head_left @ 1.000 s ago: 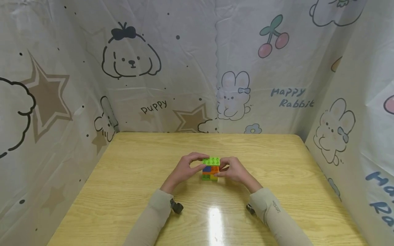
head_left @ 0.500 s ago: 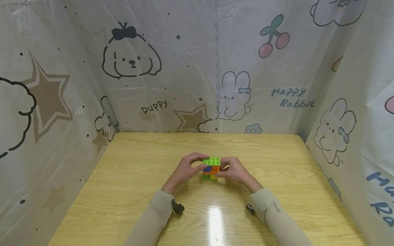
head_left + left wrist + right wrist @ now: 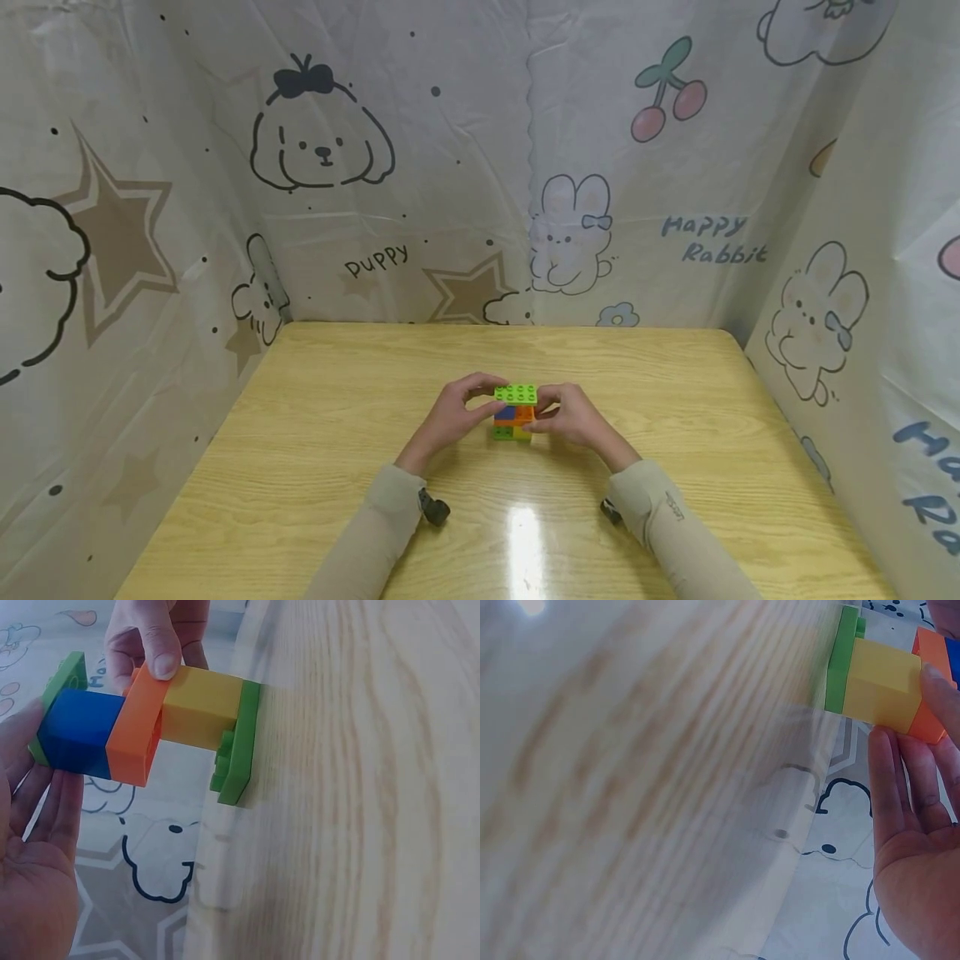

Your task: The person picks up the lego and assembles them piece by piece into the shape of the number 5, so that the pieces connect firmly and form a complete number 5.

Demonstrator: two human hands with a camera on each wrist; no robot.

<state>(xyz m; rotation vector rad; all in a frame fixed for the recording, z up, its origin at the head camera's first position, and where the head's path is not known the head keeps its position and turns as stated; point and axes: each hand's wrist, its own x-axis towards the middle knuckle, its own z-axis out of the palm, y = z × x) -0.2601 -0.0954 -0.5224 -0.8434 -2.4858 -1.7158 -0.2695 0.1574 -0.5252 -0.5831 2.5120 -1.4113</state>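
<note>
A small tower of toy building bricks stands on the table between my hands. Its bottom layer is a green plate [image 3: 241, 742], with a yellow brick [image 3: 199, 705] on the right part of it. Above lies an orange brick [image 3: 136, 724], bearing a blue brick [image 3: 81, 729] on its left part. A light green plate [image 3: 517, 394] tops the tower, overhanging to the right. My left hand [image 3: 453, 412] pinches this top plate at its left end, thumb in front and fingers behind. With thumb in front, my right hand [image 3: 573, 414] grips the orange brick from the right.
The wooden table [image 3: 360, 367] extends around the tower, with a light glare near its front. Patterned cloth [image 3: 465, 167] hangs along the back and both sides. A small black camera [image 3: 433, 507] sits at the left wrist.
</note>
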